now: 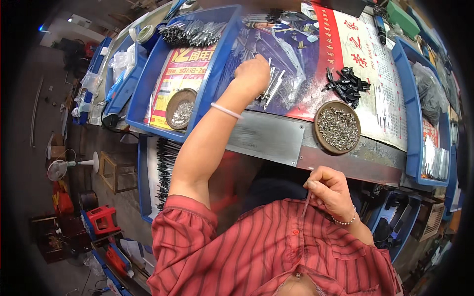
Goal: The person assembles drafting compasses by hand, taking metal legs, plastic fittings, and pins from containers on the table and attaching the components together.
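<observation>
My left hand (254, 75) reaches out over the poster-covered bench, closed, with its fingertips hidden beneath it. Beside it on the right lie several slim clear-and-silver sticks (272, 90). Close to my chest, my right hand (330, 191) pinches a thin translucent rod (305, 204) between thumb and fingers, one end pointing down in front of my shirt. A round brown dish (337, 127) full of small silver metal pieces sits at the bench edge, beyond my right hand. Just behind the dish is a pile of small black plastic parts (347, 86).
To the left, a blue tray (132, 116) holds dark-and-clear slim parts and a second brown dish (171, 109) of silver pieces. Another blue bin (414, 143) stands at the right with grey plastic bags and clear sticks. A metal plate (266, 140) covers the bench's front edge.
</observation>
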Action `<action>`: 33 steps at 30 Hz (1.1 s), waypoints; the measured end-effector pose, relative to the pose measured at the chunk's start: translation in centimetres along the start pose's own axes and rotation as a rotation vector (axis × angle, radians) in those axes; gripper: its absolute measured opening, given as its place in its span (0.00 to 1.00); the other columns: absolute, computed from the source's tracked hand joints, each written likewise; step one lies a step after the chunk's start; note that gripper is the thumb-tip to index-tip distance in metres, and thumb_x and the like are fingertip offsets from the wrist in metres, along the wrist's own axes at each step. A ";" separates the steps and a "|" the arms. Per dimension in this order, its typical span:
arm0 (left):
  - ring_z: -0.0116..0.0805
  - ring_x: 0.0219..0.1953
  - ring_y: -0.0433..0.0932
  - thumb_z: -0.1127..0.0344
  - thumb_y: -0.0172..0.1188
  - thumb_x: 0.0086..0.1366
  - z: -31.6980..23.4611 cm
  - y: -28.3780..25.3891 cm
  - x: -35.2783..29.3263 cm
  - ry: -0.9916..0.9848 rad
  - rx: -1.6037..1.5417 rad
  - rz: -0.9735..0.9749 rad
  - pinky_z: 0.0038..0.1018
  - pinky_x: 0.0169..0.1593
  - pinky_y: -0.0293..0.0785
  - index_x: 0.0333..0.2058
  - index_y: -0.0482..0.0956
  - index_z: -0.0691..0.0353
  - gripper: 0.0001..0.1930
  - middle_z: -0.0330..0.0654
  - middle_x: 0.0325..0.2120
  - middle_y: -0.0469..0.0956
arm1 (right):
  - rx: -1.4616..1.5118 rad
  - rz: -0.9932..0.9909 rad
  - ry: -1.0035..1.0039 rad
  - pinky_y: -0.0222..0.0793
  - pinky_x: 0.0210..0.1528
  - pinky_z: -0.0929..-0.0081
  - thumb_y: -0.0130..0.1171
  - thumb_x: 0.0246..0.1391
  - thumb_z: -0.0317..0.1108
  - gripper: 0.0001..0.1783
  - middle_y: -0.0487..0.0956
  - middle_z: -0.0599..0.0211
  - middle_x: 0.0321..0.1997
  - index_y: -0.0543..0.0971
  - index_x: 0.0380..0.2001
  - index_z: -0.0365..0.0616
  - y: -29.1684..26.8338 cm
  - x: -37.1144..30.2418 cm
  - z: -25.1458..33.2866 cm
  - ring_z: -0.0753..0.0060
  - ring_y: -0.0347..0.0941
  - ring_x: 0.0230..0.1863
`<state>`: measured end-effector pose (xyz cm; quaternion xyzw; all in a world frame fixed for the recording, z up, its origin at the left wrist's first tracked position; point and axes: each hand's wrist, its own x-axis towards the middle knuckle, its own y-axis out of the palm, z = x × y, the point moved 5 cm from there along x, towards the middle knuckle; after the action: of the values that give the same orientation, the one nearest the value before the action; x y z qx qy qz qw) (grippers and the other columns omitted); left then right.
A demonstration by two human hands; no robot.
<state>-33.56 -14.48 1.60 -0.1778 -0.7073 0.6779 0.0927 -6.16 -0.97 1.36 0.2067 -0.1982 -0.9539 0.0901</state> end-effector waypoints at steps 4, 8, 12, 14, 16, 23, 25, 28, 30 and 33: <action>0.60 0.42 0.75 0.73 0.53 0.48 1.3 -0.2 0.5 0.007 -0.104 0.017 0.42 0.47 0.70 0.37 0.70 0.78 0.16 0.69 0.33 0.75 | -0.049 -0.005 -0.066 0.56 0.18 0.90 0.57 0.56 0.32 0.08 0.71 0.75 0.20 0.74 0.28 0.39 0.0 -0.1 0.1 0.90 0.62 0.17; 0.56 0.42 0.76 0.71 0.53 0.48 1.9 -2.9 -1.7 -0.023 -0.233 -0.034 0.37 0.48 0.70 0.40 0.72 0.80 0.20 0.65 0.35 0.76 | -0.051 -0.015 -0.046 0.56 0.17 0.89 0.57 0.56 0.32 0.08 0.70 0.75 0.20 0.74 0.28 0.39 -0.9 -0.4 -0.2 0.90 0.61 0.17; 0.34 0.32 0.80 0.72 0.53 0.55 1.2 -4.2 -5.9 0.037 -1.008 0.100 0.26 0.37 0.75 0.44 0.71 0.76 0.18 0.51 0.28 0.79 | -0.003 -0.041 -0.050 0.56 0.16 0.89 0.56 0.56 0.31 0.07 0.71 0.74 0.19 0.73 0.28 0.38 -1.5 -0.3 0.4 0.89 0.61 0.16; 0.30 0.30 0.79 0.72 0.51 0.59 -0.9 -3.9 -9.0 0.094 -1.361 0.260 0.22 0.34 0.75 0.44 0.71 0.73 0.15 0.46 0.27 0.79 | 0.006 -0.064 -0.094 0.55 0.15 0.88 0.55 0.56 0.29 0.07 0.71 0.73 0.18 0.73 0.29 0.36 -1.7 -0.3 1.0 0.89 0.61 0.15; 0.32 0.31 0.80 0.73 0.52 0.60 -3.1 -2.5 -12.0 0.085 -1.561 0.449 0.21 0.35 0.77 0.43 0.70 0.71 0.13 0.47 0.32 0.78 | -0.013 -0.091 -0.100 0.55 0.15 0.88 0.55 0.56 0.29 0.07 0.71 0.72 0.18 0.74 0.29 0.36 -2.0 -0.2 1.2 0.89 0.61 0.15; 0.33 0.34 0.80 0.73 0.53 0.63 -7.9 2.7 -19.4 -0.036 -1.805 0.616 0.23 0.37 0.77 0.45 0.70 0.69 0.12 0.45 0.33 0.78 | -0.041 -0.132 -0.160 0.57 0.18 0.89 0.57 0.56 0.30 0.06 0.73 0.73 0.20 0.75 0.30 0.37 -2.3 0.1 2.1 0.90 0.64 0.18; 0.31 0.34 0.80 0.73 0.53 0.63 -8.6 3.5 -20.3 -0.047 -1.867 0.612 0.22 0.37 0.76 0.46 0.69 0.70 0.13 0.45 0.32 0.78 | -0.070 -0.138 -0.200 0.58 0.19 0.90 0.57 0.56 0.30 0.06 0.73 0.74 0.21 0.75 0.30 0.37 -2.4 0.1 2.3 0.90 0.65 0.19; 0.24 0.35 0.77 0.77 0.51 0.63 -9.2 4.0 -21.0 -0.015 -1.915 0.614 0.19 0.38 0.74 0.46 0.70 0.70 0.12 0.40 0.33 0.77 | -0.128 -0.174 -0.267 0.62 0.22 0.89 0.57 0.56 0.30 0.07 0.75 0.73 0.24 0.75 0.31 0.37 -2.3 -0.1 2.4 0.88 0.69 0.24; 0.24 0.35 0.77 0.77 0.52 0.63 -9.7 4.2 -21.3 -0.022 -1.915 0.591 0.19 0.38 0.73 0.45 0.70 0.70 0.11 0.40 0.33 0.76 | -0.163 -0.181 -0.245 0.64 0.23 0.88 0.58 0.55 0.30 0.07 0.76 0.71 0.24 0.76 0.31 0.36 -2.2 -0.4 2.3 0.88 0.70 0.25; 0.22 0.35 0.75 0.76 0.53 0.63 -10.3 4.1 -21.8 -0.028 -1.954 0.498 0.17 0.37 0.72 0.43 0.70 0.70 0.10 0.40 0.33 0.76 | -0.255 -0.199 -0.282 0.67 0.26 0.86 0.58 0.54 0.29 0.06 0.78 0.68 0.26 0.77 0.31 0.35 -1.7 -0.6 2.5 0.85 0.73 0.27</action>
<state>-9.17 -13.13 0.58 -0.3104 -0.8968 -0.1967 -0.2463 -6.86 1.58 2.90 0.0765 -0.0649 -0.9949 -0.0079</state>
